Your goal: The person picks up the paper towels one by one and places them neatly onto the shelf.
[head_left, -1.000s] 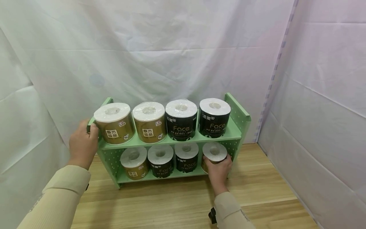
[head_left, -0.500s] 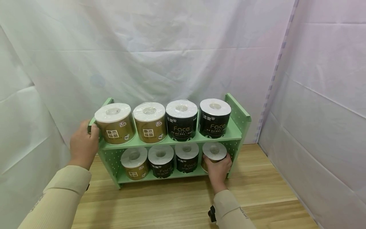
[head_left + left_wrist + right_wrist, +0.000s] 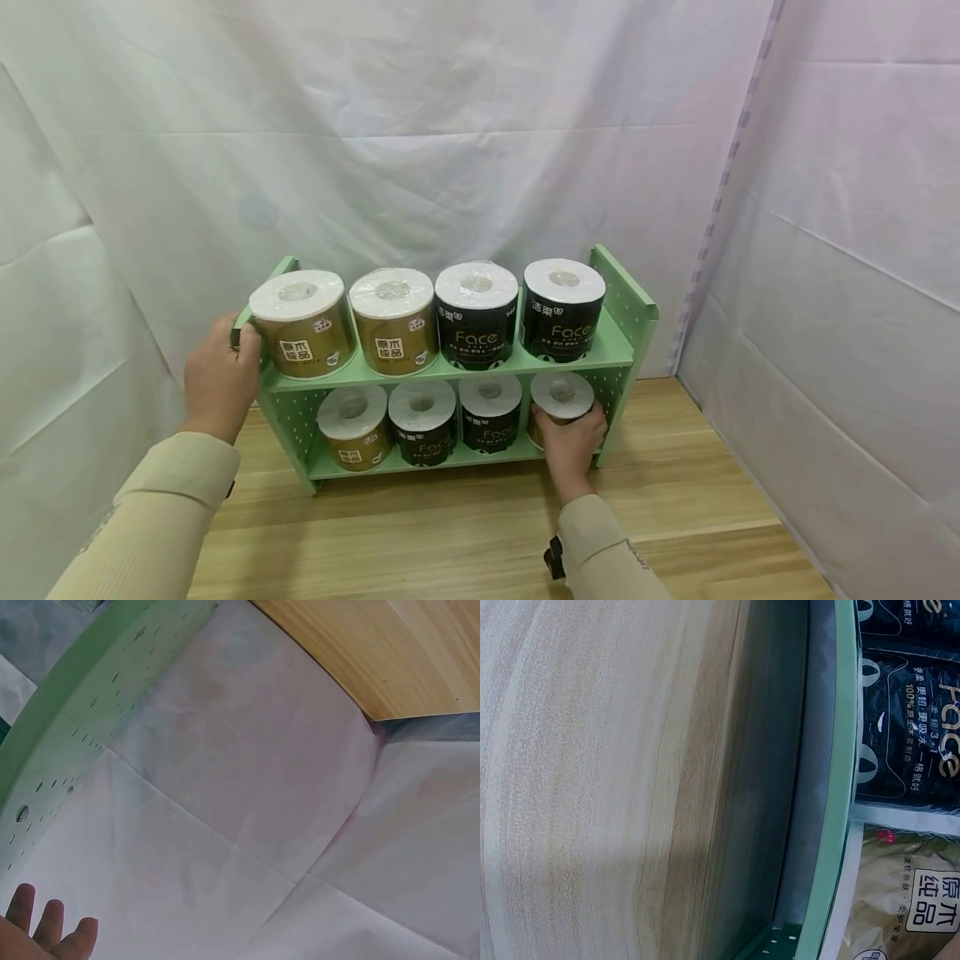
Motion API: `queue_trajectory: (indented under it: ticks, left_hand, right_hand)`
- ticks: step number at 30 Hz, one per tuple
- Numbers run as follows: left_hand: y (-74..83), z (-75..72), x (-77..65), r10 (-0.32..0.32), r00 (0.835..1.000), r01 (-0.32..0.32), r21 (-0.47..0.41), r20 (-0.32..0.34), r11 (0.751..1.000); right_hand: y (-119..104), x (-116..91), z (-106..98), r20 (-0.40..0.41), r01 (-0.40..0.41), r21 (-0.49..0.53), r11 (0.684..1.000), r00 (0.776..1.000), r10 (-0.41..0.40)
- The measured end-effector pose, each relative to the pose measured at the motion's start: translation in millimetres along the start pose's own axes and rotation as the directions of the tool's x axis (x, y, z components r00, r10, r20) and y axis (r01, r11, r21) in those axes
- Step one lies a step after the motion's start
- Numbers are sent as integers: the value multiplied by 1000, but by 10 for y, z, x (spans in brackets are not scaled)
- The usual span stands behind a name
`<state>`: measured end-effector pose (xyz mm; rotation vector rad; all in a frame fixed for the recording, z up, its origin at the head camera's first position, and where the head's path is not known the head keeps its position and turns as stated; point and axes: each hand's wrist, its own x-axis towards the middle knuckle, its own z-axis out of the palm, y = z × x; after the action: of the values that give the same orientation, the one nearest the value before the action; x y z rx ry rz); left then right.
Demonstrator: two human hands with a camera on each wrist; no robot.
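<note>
A green two-tier rack (image 3: 628, 287) stands on a wooden table, with toilet paper rolls upright on both tiers. My left hand (image 3: 221, 379) grips the top of the rack's left side panel; in the left wrist view several fingertips (image 3: 51, 922) show by the green panel (image 3: 82, 712). On the lower tier, my right hand (image 3: 573, 446) holds a gold-wrapped toilet paper roll (image 3: 562, 395) at the right end. The right wrist view shows this roll's label (image 3: 900, 900) up close, just behind the tier's front edge (image 3: 829, 810). Its far side is hidden.
On the upper tier stand two gold rolls (image 3: 311, 342) and two black rolls (image 3: 480, 333). Left of the held roll are two black rolls (image 3: 491, 421) and one gold roll (image 3: 356, 446). White cloth (image 3: 480, 167) hangs behind and beside the wooden table (image 3: 420, 533).
Both hands stay where they were, left on the rack and right round the gold roll. The view has shifted only very slightly.
</note>
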<state>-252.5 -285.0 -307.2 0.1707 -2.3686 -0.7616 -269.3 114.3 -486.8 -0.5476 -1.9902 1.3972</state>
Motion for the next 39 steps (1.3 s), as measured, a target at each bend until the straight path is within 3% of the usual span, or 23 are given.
queue_trajectory:
  ticks: [23,33,39]
  left_hand:
    - [45,-29,1,-6,999,6,8,39,1000]
    - [55,-50,-2,-32,998,34,-33,45,999]
    - [0,-83,19,-79,993,84,-67,86,994]
  right_hand:
    - [-16,6,-34,20,-4,12,1000,1000,4]
    - [-53,-1,-80,63,-19,7,1000,998,18]
    - [-55,-1,-99,78,6,-11,1000,997,-5]
